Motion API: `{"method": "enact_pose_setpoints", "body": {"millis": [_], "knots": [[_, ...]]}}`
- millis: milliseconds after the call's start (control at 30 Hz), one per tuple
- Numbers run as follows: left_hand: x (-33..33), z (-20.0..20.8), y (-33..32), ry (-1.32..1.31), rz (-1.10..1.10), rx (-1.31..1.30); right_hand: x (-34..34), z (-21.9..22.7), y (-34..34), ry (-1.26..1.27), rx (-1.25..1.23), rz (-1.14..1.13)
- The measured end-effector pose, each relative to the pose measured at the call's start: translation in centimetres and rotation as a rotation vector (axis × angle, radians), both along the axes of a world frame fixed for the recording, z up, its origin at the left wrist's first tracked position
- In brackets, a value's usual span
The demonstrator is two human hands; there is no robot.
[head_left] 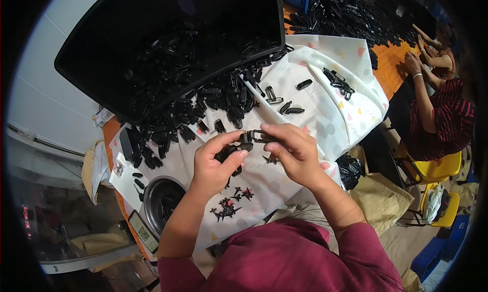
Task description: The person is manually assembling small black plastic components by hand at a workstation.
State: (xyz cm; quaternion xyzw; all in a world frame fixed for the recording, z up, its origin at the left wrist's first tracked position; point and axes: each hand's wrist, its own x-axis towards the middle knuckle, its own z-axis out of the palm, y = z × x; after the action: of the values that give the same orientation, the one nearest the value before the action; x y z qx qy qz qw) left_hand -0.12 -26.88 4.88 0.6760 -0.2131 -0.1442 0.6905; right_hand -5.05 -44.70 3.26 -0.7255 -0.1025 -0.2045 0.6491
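My left hand [216,162] is closed on a black plastic part [246,146], with thumb and fingers pinching it; more black pieces seem tucked in its palm. My right hand [297,152] pinches a slim black open-framed plastic piece [262,136]. The two pieces meet end to end between my hands, above the patterned white cloth [274,190]. Whether they are joined, I cannot tell. Small spiky black plastic bits [225,209] lie on the cloth below my left hand. Beyond my hands spreads a heap of similar black parts [223,99].
A large black tub [101,63] lies tipped at the back left, spilling parts. At the left are a round dark bowl [151,200] and a phone [143,232]. Loose parts [304,84] lie back right. Two people work at an orange table [394,63] near a yellow chair [439,169].
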Motion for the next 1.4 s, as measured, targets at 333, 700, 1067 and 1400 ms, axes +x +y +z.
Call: {"method": "enact_pose_setpoints", "body": {"millis": [333,700,1067,1400], "knots": [[-0.8,0.8,0.9,-0.381,0.003,0.251,-0.8,0.3,-0.8,-0.334,-0.598,-0.096],[-2.6,-0.9,-1.6,0.215,0.036,-0.198,-1.4,-0.6,1.3,-0.339,-0.533,-0.245],[-5.3,-0.8,5.9,0.316,0.322,0.069,1.4,-2.2,1.0,0.158,-0.252,0.429],[-4.0,-1.4,14.5,-0.41,0.443,1.079,7.2,-8.7,-9.3,0.37,-1.159,-0.341]]}}
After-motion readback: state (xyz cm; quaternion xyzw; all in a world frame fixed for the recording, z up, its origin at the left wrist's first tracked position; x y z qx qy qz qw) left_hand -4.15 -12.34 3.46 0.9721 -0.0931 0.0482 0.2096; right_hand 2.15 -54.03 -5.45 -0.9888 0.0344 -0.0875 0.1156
